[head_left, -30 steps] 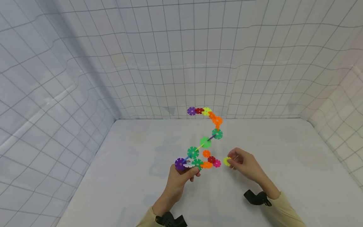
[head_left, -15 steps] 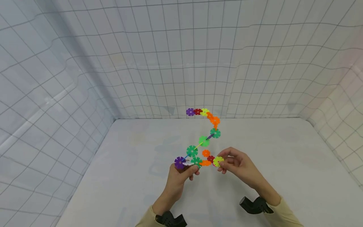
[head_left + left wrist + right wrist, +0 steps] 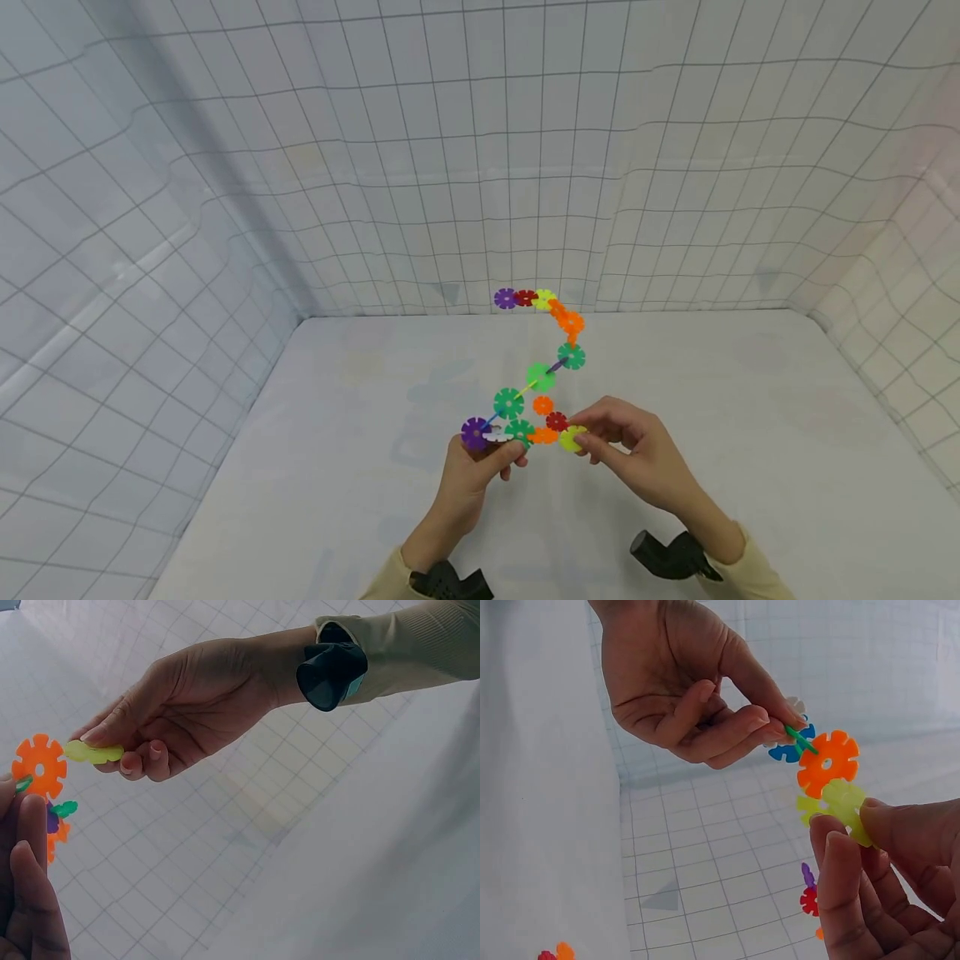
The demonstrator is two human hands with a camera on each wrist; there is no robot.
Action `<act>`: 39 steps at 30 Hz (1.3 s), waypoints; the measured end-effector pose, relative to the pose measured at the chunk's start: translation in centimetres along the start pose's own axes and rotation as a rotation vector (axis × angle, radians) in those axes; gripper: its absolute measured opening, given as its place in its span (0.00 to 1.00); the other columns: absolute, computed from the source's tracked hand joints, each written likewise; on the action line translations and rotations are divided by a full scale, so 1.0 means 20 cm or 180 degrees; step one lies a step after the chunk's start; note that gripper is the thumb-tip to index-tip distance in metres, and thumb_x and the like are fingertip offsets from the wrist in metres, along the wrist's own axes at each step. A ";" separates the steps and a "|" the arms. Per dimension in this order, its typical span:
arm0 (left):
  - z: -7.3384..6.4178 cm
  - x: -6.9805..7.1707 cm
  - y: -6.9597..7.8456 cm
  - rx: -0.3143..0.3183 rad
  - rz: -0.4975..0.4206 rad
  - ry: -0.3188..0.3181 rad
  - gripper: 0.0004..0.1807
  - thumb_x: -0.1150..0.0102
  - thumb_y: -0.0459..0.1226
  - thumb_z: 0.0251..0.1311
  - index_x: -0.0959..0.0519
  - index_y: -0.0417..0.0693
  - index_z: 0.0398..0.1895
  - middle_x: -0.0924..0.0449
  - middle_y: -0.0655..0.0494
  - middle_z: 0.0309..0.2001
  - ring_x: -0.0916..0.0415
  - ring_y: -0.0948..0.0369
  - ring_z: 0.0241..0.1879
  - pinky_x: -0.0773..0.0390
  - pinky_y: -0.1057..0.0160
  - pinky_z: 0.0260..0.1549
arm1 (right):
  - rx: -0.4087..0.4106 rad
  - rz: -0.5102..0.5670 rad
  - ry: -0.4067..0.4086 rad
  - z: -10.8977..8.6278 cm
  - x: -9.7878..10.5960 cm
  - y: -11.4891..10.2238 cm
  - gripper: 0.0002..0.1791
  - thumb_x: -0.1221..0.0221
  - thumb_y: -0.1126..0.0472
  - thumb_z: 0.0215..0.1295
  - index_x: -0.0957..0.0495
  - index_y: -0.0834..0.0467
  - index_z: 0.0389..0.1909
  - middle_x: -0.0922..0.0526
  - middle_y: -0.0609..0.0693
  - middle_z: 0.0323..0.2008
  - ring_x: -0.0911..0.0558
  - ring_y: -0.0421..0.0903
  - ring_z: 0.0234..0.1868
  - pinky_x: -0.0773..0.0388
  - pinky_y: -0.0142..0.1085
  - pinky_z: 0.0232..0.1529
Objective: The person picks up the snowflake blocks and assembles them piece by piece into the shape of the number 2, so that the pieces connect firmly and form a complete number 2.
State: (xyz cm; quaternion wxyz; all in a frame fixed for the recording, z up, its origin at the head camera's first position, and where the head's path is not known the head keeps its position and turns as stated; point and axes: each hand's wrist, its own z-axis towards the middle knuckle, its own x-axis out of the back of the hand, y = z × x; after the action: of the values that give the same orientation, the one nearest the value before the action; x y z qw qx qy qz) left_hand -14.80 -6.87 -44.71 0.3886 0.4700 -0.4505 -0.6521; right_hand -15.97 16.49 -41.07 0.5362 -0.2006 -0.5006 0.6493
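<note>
My left hand (image 3: 476, 479) pinches a green notched disc (image 3: 520, 431), part of a chain of interlocking plastic discs. From there the chain runs through a white disc (image 3: 497, 434) and a purple disc (image 3: 476, 433), then curves up through green, orange, yellow and red discs. An orange disc (image 3: 828, 763) is slotted onto the held green one. Between thumb and fingers, my right hand (image 3: 637, 450) pinches a yellow disc (image 3: 845, 808), its edge meeting the orange disc's edge. Whether the two interlock, I cannot tell. Fingers hide part of the yellow disc.
Just beyond the hands, a loose orange disc (image 3: 543, 406) and a red disc (image 3: 557, 421) appear on the white table (image 3: 360, 467). Grid-patterned sheets (image 3: 480, 167) enclose its back and sides. Each wrist carries a black camera mount (image 3: 675, 556).
My right hand has moved left with the yellow disc, up to the orange disc at the chain's end. A pink disc visible earlier is now hidden. The left hand has barely moved.
</note>
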 end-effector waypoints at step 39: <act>-0.01 -0.02 -0.05 -0.0055 0.0194 -0.0026 0.12 0.39 0.30 0.60 0.23 0.25 0.40 0.18 0.50 0.25 0.22 0.61 0.26 0.22 0.64 0.27 | 0.0570 -0.0123 0.0604 0.00 -0.12 -0.04 0.15 0.40 0.87 0.48 0.23 0.66 0.31 0.18 0.56 0.23 0.20 0.42 0.20 0.21 0.34 0.22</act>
State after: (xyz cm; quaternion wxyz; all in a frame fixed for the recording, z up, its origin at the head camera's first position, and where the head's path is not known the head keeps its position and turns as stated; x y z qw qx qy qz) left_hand -14.55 -6.26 -45.50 0.4104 0.4500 -0.4605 -0.6457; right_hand -14.63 14.23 -41.08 0.6093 -0.2028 -0.3915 0.6590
